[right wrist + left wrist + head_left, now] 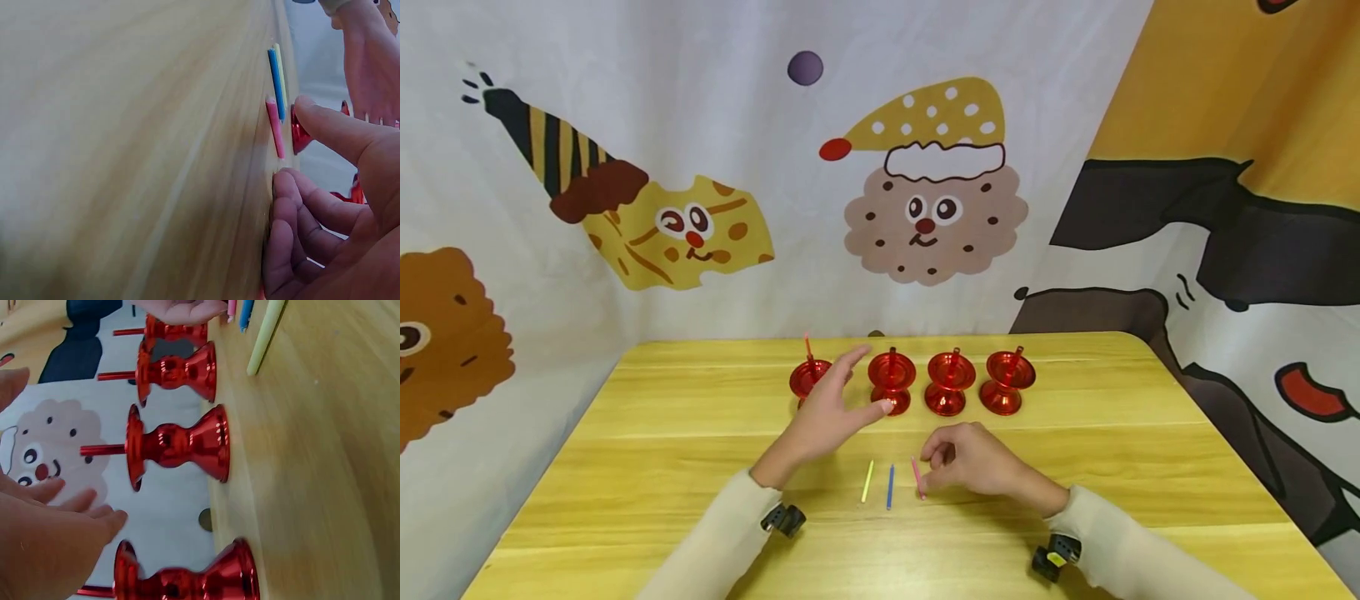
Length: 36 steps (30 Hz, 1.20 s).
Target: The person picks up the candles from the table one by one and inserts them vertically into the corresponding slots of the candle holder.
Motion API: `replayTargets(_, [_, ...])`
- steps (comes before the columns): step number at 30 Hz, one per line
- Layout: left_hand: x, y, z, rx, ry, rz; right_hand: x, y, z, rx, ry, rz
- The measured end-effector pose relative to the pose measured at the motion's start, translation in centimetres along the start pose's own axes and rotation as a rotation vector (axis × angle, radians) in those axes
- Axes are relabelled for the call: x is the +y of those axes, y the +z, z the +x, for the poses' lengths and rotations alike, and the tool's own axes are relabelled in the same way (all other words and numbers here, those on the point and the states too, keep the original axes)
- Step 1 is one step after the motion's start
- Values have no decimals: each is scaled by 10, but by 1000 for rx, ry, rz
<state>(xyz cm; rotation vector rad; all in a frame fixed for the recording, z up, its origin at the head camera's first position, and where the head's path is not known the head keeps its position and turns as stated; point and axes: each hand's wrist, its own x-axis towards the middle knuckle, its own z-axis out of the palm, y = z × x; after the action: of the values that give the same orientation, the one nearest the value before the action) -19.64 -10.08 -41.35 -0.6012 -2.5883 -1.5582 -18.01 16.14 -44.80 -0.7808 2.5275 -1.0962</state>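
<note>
Over the table, my left hand (827,417) is raised, fingers spread and holding nothing, between the leftmost red candle holder (806,377) and the second holder (892,371). A thin reddish candle (807,346) stands upright in the leftmost one, whose base my hand partly hides in the head view. My right hand (973,460) rests low by a small pink candle (917,478) lying on the table. In the right wrist view, the thumb and curved fingers stand apart near that pink candle (275,128), with nothing gripped. Beside it lie a blue candle (891,487) and a yellow candle (867,482).
Two more red candle holders (951,371) (1010,371) continue the row on the right, each with an upright stem. The wooden table (700,450) ends at the back against a cartoon-printed cloth (805,217). Both wrists wear small black cameras (784,520).
</note>
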Motion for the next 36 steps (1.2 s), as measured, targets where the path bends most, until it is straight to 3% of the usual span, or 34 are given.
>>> replayTargets(8, [-6, 13, 18, -84, -137, 48, 0, 6, 6, -2, 9, -58])
replayTargets(18, [-9, 22, 33, -130, -313, -75, -2, 9, 6, 2, -22, -108])
replayTargets(24, [-12, 25, 38, -142, -323, -157, -2, 7, 5, -6, -24, -108])
replayTargets(36, [-24, 31, 42, -159, -313, -221, -1, 6, 3, 5, -21, -97])
